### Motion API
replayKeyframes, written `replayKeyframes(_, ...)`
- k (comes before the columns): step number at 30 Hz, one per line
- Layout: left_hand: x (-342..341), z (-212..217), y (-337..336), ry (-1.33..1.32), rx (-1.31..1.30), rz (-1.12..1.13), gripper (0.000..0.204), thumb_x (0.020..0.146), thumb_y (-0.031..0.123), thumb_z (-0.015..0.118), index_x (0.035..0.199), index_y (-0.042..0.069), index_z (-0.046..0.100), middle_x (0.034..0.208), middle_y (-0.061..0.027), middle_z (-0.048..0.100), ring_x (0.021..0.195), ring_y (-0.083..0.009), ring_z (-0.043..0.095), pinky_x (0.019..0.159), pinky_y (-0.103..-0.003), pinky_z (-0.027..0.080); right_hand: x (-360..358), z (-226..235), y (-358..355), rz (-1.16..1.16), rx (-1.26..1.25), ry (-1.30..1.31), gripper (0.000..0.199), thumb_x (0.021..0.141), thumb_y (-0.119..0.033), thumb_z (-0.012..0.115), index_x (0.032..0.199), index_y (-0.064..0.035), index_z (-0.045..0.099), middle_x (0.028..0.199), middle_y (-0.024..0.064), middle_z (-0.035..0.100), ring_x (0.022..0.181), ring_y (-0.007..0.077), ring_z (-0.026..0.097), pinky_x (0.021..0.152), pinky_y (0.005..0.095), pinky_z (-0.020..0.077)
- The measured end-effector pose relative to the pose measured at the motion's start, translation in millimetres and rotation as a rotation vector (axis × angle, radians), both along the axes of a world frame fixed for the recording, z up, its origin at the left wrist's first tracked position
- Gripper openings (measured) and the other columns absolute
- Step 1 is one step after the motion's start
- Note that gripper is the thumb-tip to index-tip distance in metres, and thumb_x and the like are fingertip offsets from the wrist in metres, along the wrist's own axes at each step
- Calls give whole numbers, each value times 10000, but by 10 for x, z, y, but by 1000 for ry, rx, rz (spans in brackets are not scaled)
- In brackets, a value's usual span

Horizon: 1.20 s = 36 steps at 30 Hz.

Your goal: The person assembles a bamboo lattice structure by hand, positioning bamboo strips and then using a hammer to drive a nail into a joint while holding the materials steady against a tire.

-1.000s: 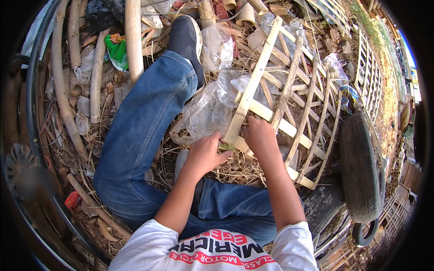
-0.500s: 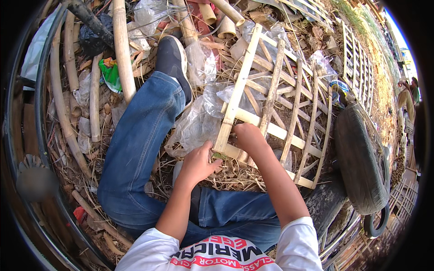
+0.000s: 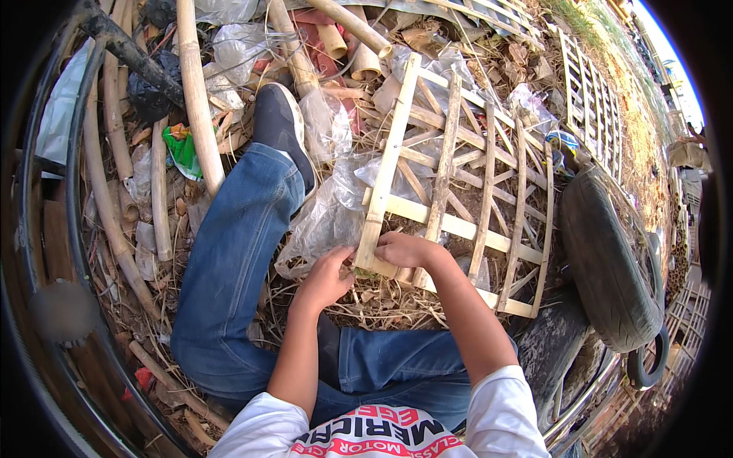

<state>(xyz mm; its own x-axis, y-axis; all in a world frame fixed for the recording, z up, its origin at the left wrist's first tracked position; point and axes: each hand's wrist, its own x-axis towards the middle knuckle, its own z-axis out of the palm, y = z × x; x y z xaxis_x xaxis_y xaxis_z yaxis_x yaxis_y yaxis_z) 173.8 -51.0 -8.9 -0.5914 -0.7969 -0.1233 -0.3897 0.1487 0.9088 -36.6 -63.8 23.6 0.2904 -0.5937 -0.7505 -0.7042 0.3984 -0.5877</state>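
Bamboo, pale: one lattice frame [image 3: 458, 227], which we place at two o'clock from the centre of our view, its wide end slat [image 3: 390, 160] running from twelve o'clock down to the hands. Left hand [image 3: 324, 281], between seven and eight o'clock: fingers loosely bent, forefinger and thumb close by the foot of the end slat, slightly parted; whether they pinch anything, we cannot tell. Right hand [image 3: 406, 250], four o'clock: fingers curled in, knuckles up, set against the slat's right edge near its foot; fingertips hidden, so we cannot say how firmly they close, or on what. Both hands, we note, flank the same slat end.

Surroundings, as we list them: clear plastic sheeting [image 3: 324, 221], crumpled, nine o'clock, just left of the slat; dark shoe [image 3: 276, 118], eleven o'clock; green packet [image 3: 185, 153] and bamboo pole [image 3: 196, 95], ten o'clock; black tyre [image 3: 607, 259], three o'clock, beside the frame.
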Motion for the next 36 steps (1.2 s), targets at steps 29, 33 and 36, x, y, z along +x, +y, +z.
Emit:
replayKeyframes(29,420,409,-716,588,153,779,166,831,-37,646,916,20,515,824,-83,620,719,-157,639,664,-295,582,308,370,772,-273,-605,368,479,718,-461,727,906,-32,624,823,142,680,789,318,672,711,403,536)
replayKeyframes(33,286,2,-835,703,415,831,168,844,-20,639,930,35,505,843,-86,608,753,-188,648,737,-336,582,336,404,784,-188,-611,401,455,725,-471,720,861,-46,632,814,142,680,781,289,679,697,394,529)
replayKeyframes(36,182,-82,-794,687,394,842,191,836,-24,642,923,68,499,838,-91,625,763,-200,660,758,-350,578,338,200,841,-162,-689,441,551,729,-566,679,854,-33,614,765,135,670,746,296,676,678,399,531)
